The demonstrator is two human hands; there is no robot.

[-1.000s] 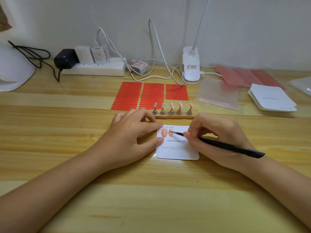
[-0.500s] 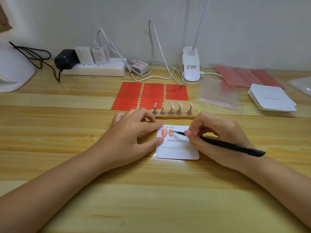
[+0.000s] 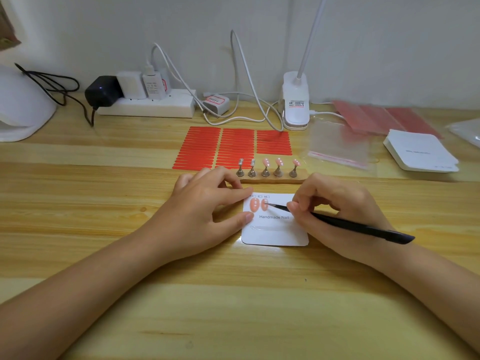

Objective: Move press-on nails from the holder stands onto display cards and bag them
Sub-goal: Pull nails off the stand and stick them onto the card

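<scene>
Head view: left hand (image 3: 205, 211) presses the card (image 3: 275, 233) (fingers straight); right hand (image 3: 337, 211) fingers pinch the tweezers (image 3: 350, 226).

A pale wooden desk (image 3: 78, 193) with a banded grain fills the view and meets a plain off-white wall (image 3: 389, 35). A white clip-on lamp (image 3: 296, 102) stands at the back edge beside a white power strip (image 3: 145, 106). At far left sits a white domed object (image 3: 18, 105), possibly a lamp.

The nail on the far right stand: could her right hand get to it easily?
Probably yes. That nail stands uncovered just beyond the right hand, though the hand grips black tweezers.
</scene>
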